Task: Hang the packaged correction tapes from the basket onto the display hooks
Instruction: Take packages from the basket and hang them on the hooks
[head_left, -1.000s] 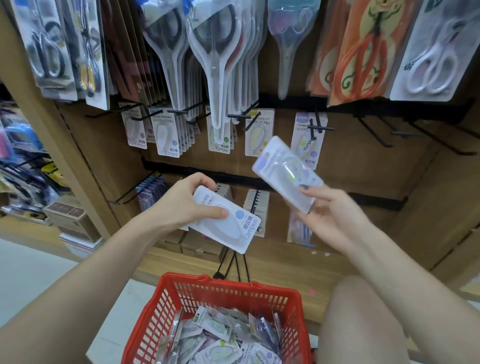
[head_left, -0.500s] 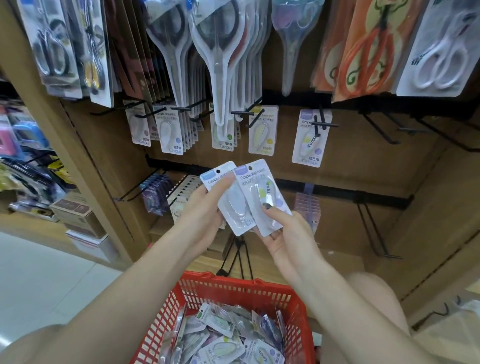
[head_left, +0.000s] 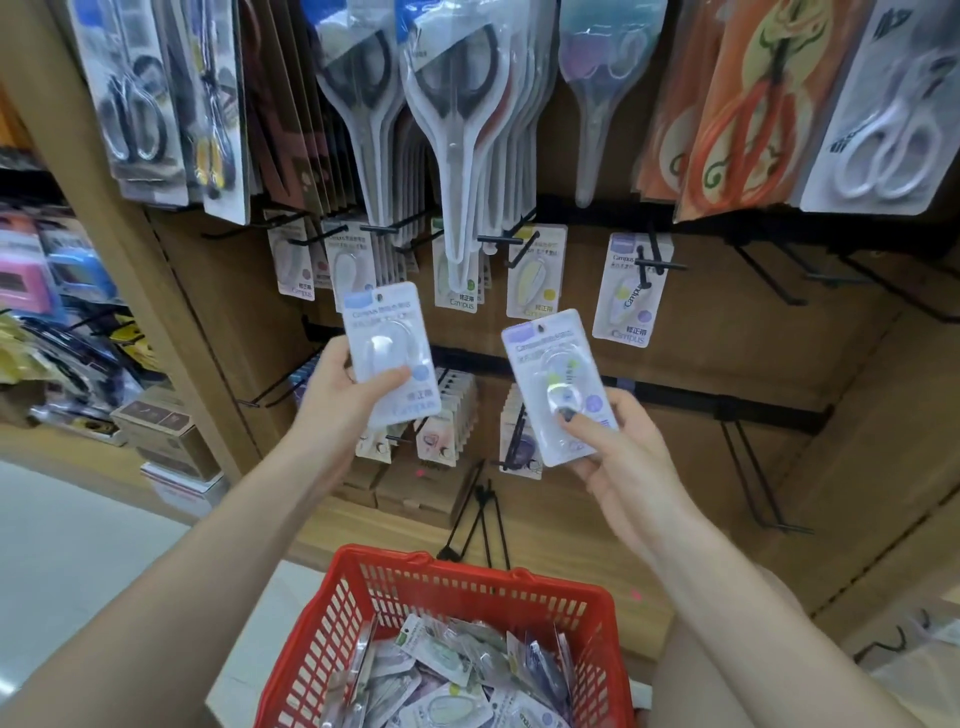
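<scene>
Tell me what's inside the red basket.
The red basket holds a loose heap of packaged correction tapes, lying flat and overlapping. The lower layers and the basket floor are covered, so their count can't be told.

A wooden display board (head_left: 727, 374) carries black hooks (head_left: 769, 280); packaged scissors (head_left: 452, 135) hang along the top, correction tape packs (head_left: 628, 296) on the row below. Cardboard boxes (head_left: 415, 488) sit on its bottom ledge.

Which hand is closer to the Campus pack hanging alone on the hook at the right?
The right hand. It is just below and left of that hanging pack; the left hand is much farther left.
</scene>
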